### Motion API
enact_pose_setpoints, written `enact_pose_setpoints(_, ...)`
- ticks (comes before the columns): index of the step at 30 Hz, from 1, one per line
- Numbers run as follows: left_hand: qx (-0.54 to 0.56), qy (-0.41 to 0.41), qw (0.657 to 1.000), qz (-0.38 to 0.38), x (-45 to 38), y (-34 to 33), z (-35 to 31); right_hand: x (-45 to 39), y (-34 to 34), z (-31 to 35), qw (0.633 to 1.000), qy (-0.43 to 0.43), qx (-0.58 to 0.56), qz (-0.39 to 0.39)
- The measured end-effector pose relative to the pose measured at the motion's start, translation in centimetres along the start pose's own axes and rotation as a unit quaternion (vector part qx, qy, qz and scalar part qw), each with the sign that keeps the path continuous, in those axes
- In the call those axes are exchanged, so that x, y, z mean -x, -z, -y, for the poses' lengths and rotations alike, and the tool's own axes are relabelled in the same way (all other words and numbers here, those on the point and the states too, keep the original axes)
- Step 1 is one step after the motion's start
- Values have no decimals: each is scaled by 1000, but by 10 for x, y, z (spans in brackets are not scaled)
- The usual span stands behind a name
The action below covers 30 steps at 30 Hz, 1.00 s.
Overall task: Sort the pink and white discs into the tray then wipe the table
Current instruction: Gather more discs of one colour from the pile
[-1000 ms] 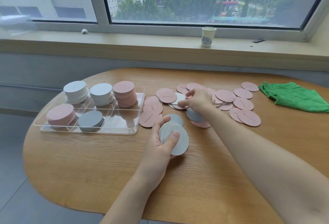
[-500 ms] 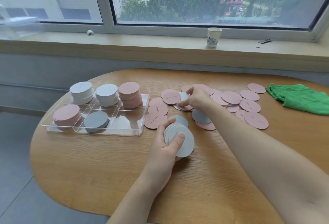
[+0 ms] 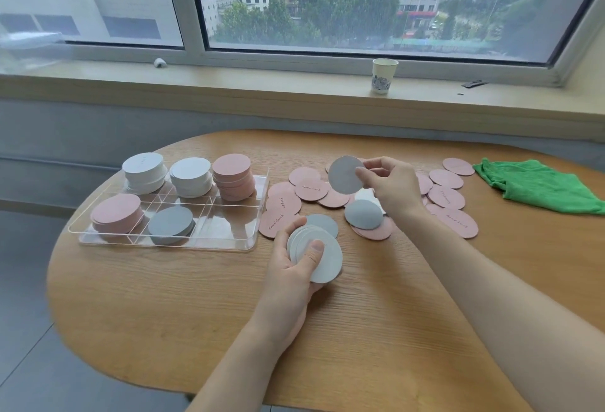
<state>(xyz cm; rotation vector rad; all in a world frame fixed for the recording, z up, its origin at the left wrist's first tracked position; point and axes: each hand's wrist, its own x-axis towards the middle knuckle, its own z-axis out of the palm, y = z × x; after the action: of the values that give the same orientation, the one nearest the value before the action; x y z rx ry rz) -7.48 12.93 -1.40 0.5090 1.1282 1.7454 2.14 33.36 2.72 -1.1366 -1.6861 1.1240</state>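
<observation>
My left hand [image 3: 291,267] holds a small stack of white discs [image 3: 322,257] just above the table, thumb on top. My right hand [image 3: 393,184] pinches one white disc [image 3: 343,174], lifted above the loose pile. Loose pink discs [image 3: 283,203] and a white disc [image 3: 363,214] lie spread across the table's middle. At the left stands a clear divided tray [image 3: 229,241] with stacks of white discs [image 3: 144,171], pink discs [image 3: 234,179] and a low grey-looking stack [image 3: 170,225]. Its front right compartment holds nothing.
A green cloth [image 3: 537,185] lies crumpled at the table's right. More pink discs [image 3: 447,197] lie between it and my right hand. A paper cup [image 3: 383,76] stands on the window sill beyond the wooden table [image 3: 163,297].
My right hand has lifted a white disc out of the pile and raised it. My left hand keeps its stack in about the same spot.
</observation>
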Motion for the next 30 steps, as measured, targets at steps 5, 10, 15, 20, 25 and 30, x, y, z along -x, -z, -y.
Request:
enact_pose_setpoints(5,40,-11,999,-31,-1,1,-3,40,30,15,980,-32,-155,124)
enact_pose_setpoints(10,50,-22,998,-11,0,0,-5,81,26,13,980,-3,-38,194)
enact_pose_setpoints(15,53,-3,998,25,2,-2,-6,95,7,-2,983,28,-2,179)
enact_pose_setpoints(20,43,26,997,59,3,-2,-4,96,6,-5,982,47,-2,181)
enact_pose_setpoints(25,56,43,996,51,2,0,-1,65,21,-3,984,86,71,139)
enact_pose_setpoints(30,61,62,995,47,3,0,-1,-5,40,-32,964,104,234,78)
